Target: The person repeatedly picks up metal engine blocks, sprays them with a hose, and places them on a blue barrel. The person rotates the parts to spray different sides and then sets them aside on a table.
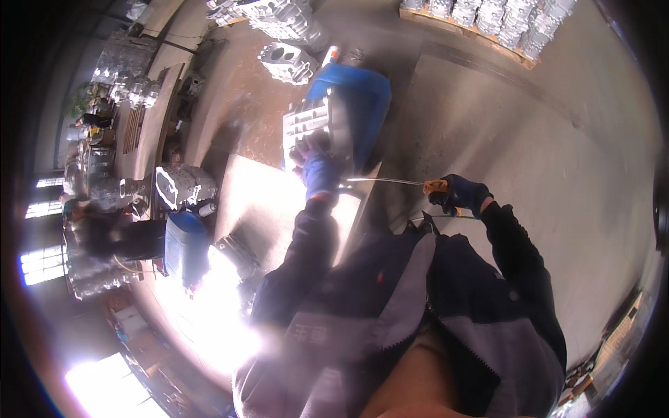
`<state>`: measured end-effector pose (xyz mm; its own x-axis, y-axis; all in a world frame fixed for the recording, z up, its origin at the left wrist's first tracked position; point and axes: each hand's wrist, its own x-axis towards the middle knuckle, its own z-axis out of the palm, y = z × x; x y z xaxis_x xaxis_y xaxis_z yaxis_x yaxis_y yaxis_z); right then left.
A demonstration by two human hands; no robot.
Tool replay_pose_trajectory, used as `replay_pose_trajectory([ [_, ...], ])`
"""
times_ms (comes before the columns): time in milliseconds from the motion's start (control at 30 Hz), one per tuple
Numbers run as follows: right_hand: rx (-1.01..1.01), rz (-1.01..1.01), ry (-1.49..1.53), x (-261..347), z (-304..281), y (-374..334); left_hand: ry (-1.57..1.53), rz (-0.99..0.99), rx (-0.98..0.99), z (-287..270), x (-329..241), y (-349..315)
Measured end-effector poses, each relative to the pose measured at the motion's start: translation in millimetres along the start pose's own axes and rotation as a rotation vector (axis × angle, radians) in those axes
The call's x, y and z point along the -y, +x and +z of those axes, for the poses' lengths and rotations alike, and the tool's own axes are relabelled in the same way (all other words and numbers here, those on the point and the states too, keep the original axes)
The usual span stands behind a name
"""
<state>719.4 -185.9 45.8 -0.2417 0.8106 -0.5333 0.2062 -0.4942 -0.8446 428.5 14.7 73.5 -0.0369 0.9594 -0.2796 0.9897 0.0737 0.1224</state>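
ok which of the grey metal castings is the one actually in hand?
The ribbed casting resting on the blue drum, gripped by the left hand. The others lie untouched on the floor beyond and on the bench at left.

Grey cast housing (288, 61) on floor, well beyond fingers, past blue drum. More castings (282, 17) heaped farther off at far wall. Wooden pallet (465, 26) with stacked ribbed castings (505, 17), far ahead and to right of fingers. Casting with dark gasket outline (178, 184) on bench, well left of fingers; small blue drum (185, 244) just nearer than it. Workbench (150, 104) with metal parts along left. Bare concrete floor (557, 167) right of fingers.
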Motion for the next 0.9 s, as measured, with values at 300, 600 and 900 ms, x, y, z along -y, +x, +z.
replay_pose_trajectory([
  [300, -0.212, 0.146, -0.053, 106.9, 1.3, 28.1, -0.621, 0.165, 0.098, -35.0, 97.8, 59.7],
  [600, -0.276, 0.055, -0.505, 91.2, -15.6, 51.0, -0.132, 0.229, -0.213, -75.3, 95.7, 50.3],
  [900, -0.006, -0.309, -0.109, 97.2, -67.6, 44.7, -0.616, 0.229, 0.210, -72.0, 163.1, 109.7],
])
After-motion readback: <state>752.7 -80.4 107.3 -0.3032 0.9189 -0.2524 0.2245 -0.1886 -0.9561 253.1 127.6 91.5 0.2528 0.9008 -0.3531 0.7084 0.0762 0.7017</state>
